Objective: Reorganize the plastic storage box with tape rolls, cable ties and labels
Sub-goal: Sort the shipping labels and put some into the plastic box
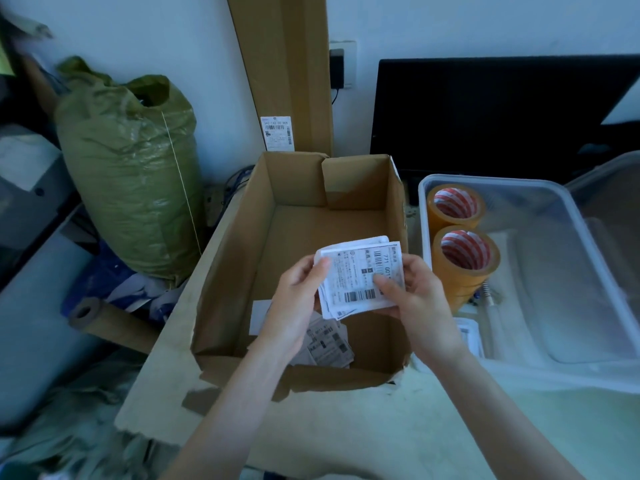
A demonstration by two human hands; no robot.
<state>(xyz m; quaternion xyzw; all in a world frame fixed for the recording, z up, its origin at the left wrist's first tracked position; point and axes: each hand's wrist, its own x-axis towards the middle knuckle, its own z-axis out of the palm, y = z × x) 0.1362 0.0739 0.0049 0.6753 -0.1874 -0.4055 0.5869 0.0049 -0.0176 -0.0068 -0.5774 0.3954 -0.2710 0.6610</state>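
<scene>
Both forearms come up from the bottom edge to mid-frame, where left hand (298, 289) and right hand (412, 289) share one stack of labels (363, 275). Left grip: fingers curled on the stack's left edge, thumb on top. Right grip: thumb pressed on the printed face, fingers under the right edge. So both are closed on the same stack, held above the open cardboard box (235, 271) at centre frame. More loose labels (329, 341) lie on the box floor, lower centre, partly hidden by the left wrist. Plastic storage box (588, 237) sits just right of the cardboard box, at right of frame, on the pale counter (450, 427). Two tape rolls (460, 251) stand in a row along its left wall; something thin and coiled is below them, too small to name. Cable ties: can't pick them out. Green sack (131, 174) at upper left, dark monitor (502, 112) upper right, tall carton (284, 64) against the wall top centre. My read: she or he is squaring up the stack before moving it right into the bin. Risks: sheets are fanned and uneven, so a loose grip on transfer could shed some back into the cardboard box or over the gap between boxes; the ones on the floor could get missed under the arm; dropping the stack against the rolls could curl it.
</scene>
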